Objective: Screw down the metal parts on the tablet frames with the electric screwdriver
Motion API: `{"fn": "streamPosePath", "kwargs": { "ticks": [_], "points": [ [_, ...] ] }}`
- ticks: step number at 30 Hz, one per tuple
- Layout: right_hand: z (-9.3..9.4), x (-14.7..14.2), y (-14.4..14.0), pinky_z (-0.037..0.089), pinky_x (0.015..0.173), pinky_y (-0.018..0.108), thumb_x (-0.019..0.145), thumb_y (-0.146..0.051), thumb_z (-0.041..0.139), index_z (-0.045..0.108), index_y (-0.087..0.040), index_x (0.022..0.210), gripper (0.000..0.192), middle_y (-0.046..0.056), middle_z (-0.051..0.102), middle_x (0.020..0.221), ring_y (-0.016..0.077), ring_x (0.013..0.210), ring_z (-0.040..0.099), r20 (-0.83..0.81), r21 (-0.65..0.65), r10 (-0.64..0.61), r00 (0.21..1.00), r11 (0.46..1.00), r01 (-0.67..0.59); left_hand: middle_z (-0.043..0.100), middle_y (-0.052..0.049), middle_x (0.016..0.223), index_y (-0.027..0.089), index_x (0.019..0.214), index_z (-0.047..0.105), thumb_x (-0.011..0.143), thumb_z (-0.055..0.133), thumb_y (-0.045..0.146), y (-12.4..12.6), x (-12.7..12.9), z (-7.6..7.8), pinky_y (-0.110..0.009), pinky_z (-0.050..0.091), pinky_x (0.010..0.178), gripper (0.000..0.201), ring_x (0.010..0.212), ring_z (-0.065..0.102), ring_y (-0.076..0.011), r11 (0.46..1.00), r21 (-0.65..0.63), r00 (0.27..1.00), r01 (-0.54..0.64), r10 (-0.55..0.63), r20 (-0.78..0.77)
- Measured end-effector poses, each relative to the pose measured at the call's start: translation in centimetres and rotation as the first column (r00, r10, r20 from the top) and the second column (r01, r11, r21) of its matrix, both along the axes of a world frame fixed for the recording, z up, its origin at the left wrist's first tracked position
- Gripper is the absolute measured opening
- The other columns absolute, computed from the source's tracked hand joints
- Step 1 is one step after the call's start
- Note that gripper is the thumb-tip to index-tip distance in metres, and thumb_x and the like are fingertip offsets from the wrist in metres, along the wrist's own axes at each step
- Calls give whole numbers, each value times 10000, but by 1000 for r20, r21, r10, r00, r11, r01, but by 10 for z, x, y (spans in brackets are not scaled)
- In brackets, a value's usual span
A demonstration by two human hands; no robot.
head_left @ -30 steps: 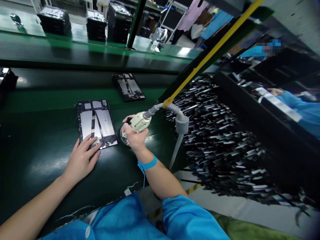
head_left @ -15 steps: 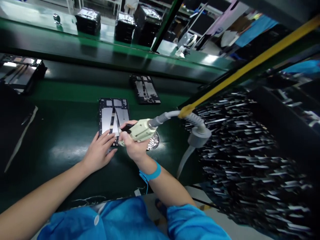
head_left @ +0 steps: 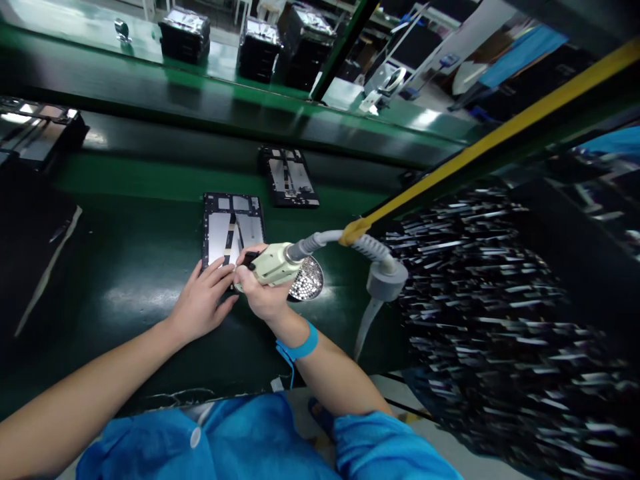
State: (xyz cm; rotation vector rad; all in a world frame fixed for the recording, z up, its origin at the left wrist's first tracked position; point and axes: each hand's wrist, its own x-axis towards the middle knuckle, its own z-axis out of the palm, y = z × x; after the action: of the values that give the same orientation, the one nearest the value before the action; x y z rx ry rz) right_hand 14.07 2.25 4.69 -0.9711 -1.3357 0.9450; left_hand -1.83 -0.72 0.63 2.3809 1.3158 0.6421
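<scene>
My right hand is wrapped round a pale green electric screwdriver, its grey cable rising to the right. The tool's head is over the lower right of an opened tablet lying on the green mat; its tip is hidden by my fingers. My left hand lies with fingers stretched over the tablet's lower edge, the fingertips close to the tool. A round dish of small shiny metal pieces, apparently screws, sits just right of my right hand.
A second opened tablet lies farther back. At the far left is a stack of tablets. A yellow strap hangs diagonally and ties up the cable. Many dark pieces with shiny strips are massed at the right. Stacks stand on the rear shelf.
My right hand and the screwdriver have shifted slightly left, baring more of the dish. The cable's thick grey end has swung a little left. My left hand stays on the tablet's lower edge.
</scene>
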Motion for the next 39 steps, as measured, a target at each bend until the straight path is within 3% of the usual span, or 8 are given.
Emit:
{"fn": "streamPosePath", "kwargs": {
  "ticks": [8,14,19,22,25,30,33,39],
  "points": [
    [3,-3,0,624,815,379,787,-230,723,659,-224,996,218,37,725,887,197,802,709,102,136,-35,994,990,21,617,-147,1462,233,1396,623,979,578,242,0,4,-7,-647,382,1191,419,1467,470,-348,996,68,998,-53,54,-19],
    [19,5,6,636,761,355,802,-243,710,675,-212,923,129,43,747,865,190,743,718,2,99,-10,1000,995,10,648,-122,1435,283,1389,639,1018,541,269,8,6,-17,-586,448,1158,384,1416,541,-311,983,155,992,-95,107,-74],
    [39,61,6,591,572,277,834,-263,722,669,-220,996,176,-8,704,752,142,572,655,-117,105,-92,989,989,105,644,-111,1448,258,1333,680,1029,509,342,86,-29,-23,-579,395,1188,359,1416,537,-308,953,202,958,-225,254,-131],
    [35,101,1,566,541,268,836,-248,721,682,-214,975,148,-25,671,678,137,528,628,-63,107,-187,980,975,193,645,-128,1438,244,1317,687,1000,508,326,143,-55,-11,-643,314,1207,373,1441,492,-339,922,217,927,-320,352,-130],
    [23,130,-4,593,589,297,797,-255,755,706,-202,934,155,2,712,719,166,585,673,12,124,-308,951,944,304,610,-189,1446,197,1295,697,980,481,305,179,-60,5,-720,261,1187,398,1487,395,-410,881,243,892,-406,440,-104],
    [14,145,-6,643,708,353,786,-266,753,725,-205,945,172,52,774,849,221,730,746,34,143,-405,914,907,396,625,-162,1395,186,1301,688,1026,436,331,209,-4,15,-476,419,1168,400,1352,548,-314,910,138,907,-391,406,-110],
    [17,145,-8,653,769,370,787,-279,746,746,-221,915,140,62,784,858,244,785,767,78,174,-398,914,908,380,666,-150,1297,163,1289,670,1049,497,394,236,46,16,-451,494,1087,376,1232,623,-279,903,-19,897,-429,423,-127],
    [12,145,-11,676,739,378,752,-349,760,791,-230,869,170,84,812,836,280,769,790,108,142,-371,922,924,355,638,-116,1301,160,1303,618,995,660,393,287,109,28,-458,585,944,388,1117,661,-248,707,-335,772,-623,626,-113]
  ]
}}
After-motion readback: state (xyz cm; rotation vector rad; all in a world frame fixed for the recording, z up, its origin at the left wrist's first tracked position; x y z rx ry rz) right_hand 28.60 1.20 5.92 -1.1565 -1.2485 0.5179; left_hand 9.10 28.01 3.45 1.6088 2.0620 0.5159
